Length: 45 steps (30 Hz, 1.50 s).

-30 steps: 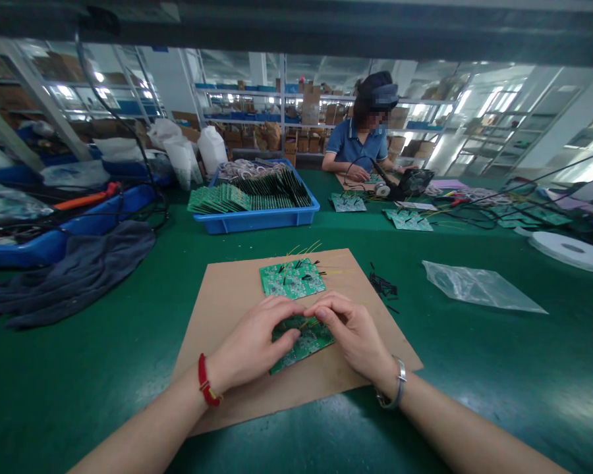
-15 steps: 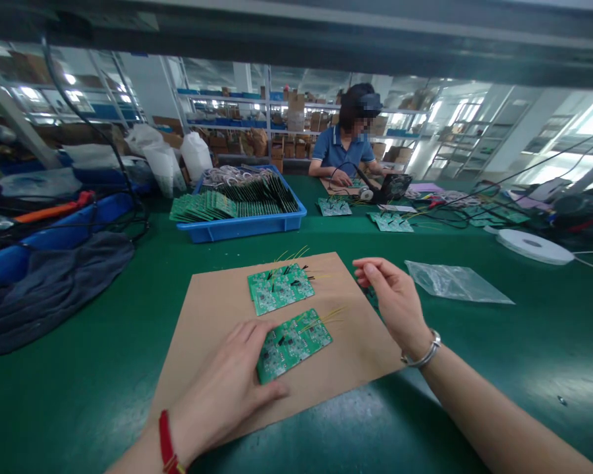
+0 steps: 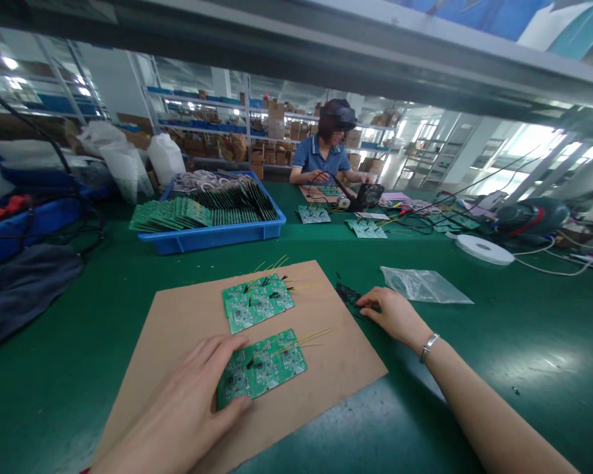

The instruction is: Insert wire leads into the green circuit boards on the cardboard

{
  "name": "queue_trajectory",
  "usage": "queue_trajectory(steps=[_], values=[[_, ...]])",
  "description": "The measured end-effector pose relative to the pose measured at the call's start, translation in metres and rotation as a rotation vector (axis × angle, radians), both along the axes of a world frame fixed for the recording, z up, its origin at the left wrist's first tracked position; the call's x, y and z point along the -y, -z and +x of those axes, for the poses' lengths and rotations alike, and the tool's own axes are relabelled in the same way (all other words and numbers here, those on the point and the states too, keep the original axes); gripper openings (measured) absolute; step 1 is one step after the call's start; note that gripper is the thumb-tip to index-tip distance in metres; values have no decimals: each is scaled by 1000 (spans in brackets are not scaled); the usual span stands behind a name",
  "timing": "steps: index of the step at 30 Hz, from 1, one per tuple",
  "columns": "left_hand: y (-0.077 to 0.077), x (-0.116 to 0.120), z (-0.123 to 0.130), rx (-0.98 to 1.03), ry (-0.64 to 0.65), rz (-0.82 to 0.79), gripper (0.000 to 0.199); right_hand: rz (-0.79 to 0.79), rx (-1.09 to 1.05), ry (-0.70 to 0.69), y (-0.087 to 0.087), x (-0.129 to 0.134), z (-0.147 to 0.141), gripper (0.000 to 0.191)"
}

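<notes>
On brown cardboard point(image 3: 336, 375), the left hand point(image 3: 172, 408) touches a green circuit board point(image 3: 261, 365).

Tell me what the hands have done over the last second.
The right hand has moved off the near green circuit board and out to the small pile of black parts beside the cardboard sheet; whether it has picked any up cannot be seen. The left hand stays at that board's edge, and the far circuit board has stayed in place.
</notes>
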<state>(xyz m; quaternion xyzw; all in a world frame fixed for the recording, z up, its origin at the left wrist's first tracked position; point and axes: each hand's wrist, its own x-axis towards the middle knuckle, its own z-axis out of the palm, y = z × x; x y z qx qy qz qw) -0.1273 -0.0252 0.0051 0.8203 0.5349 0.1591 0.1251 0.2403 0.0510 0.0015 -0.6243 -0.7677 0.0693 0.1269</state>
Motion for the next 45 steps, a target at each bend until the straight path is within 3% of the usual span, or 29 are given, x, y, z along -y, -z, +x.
queue_trajectory(steps=[8, 10, 13, 17, 19, 22, 27, 29, 33, 40, 45], values=[[-15, 2, 2, 132, -26, 430, 23, 54, 215, 20, 4, 0, -14, 16], [-20, 9, 8, 173, 42, 532, 14, 31, 195, 15, 2, 3, -16, 16], [-19, 24, 24, 222, 248, 631, 14, -37, 170, 31, -2, 8, -22, 15], [-2, 37, 53, 158, 444, 553, 24, -79, 208, 95, -3, 11, -28, 14], [7, 35, 68, 58, 446, 473, 25, -68, 248, 112, -1, 10, -32, 16], [12, 21, 88, -143, 304, 362, 32, -50, 297, 127, 3, 9, -37, 22], [7, -12, 112, -370, 112, 237, 30, -34, 296, 134, 1, 9, -40, 26], [4, -21, 114, -367, 80, 205, 25, -2, 209, 130, -3, 11, -42, 28], [1, -28, 111, -235, 49, 124, 19, 55, -195, 31, -6, 18, -53, 25], [-1, -35, 108, -104, -17, 19, 15, -61, -792, -115, 4, 26, -78, 21], [3, -37, 108, -79, -9, 27, 21, -115, -937, -71, 14, 28, -86, 20]])
